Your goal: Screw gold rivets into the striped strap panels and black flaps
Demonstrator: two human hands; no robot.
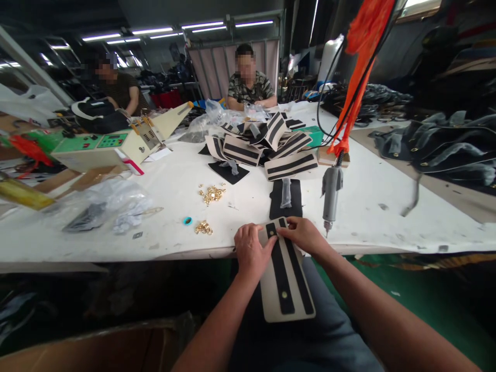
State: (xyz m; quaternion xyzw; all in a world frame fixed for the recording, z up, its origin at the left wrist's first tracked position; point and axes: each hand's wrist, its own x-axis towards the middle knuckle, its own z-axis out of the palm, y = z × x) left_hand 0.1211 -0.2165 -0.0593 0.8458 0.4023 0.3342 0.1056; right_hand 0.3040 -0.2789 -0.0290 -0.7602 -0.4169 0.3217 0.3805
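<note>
A beige panel with two black stripes point(276, 281) lies over the table's front edge and my lap. A gold fitting point(284, 295) shows near its lower end, and a small round spot sits by my left thumb. My left hand point(251, 249) grips the panel's upper left edge, thumb on top. My right hand point(304, 235) pinches the upper right edge, its fingertips partly hidden. Just beyond, a black panel with a plastic-wrapped strip point(295, 199) lies flat. To the right, an electric screwdriver point(331, 199) hangs tip down.
Gold hardware lies in two piles, a larger point(213, 194) and a smaller point(203, 228), near a blue ring point(187, 221). Striped panels point(242, 150) are heaped farther back. A control machine point(95, 150) and plastic bags point(116, 199) occupy the left. Two people sit across the table.
</note>
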